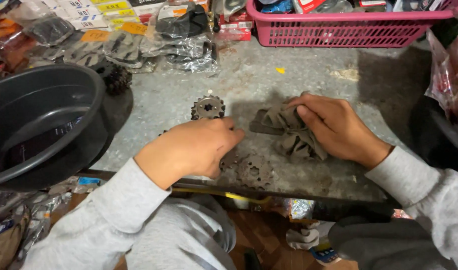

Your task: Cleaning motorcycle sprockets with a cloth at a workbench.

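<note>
Two hands work a grimy desk (309,75): the left hand (196,147) curls over a sprocket (228,160), fingers hiding its hold, another sprocket (255,171) beside; the right hand (334,127) presses a rag (294,137) flat. Beyond, a third sprocket (208,107) waits. Firm, toothwise wiping would serve best.

Grey long sleeves, grey trousers

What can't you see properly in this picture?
All in the head view:
- Left hand: its fingertips curl under, hiding whatever they pinch.
- Right hand: presses a grey rag; anything under the rag is covered.
- Rusty sprocket: dim and blends into the metal table.
- Pink basket: top cut off by the frame edge.
</note>
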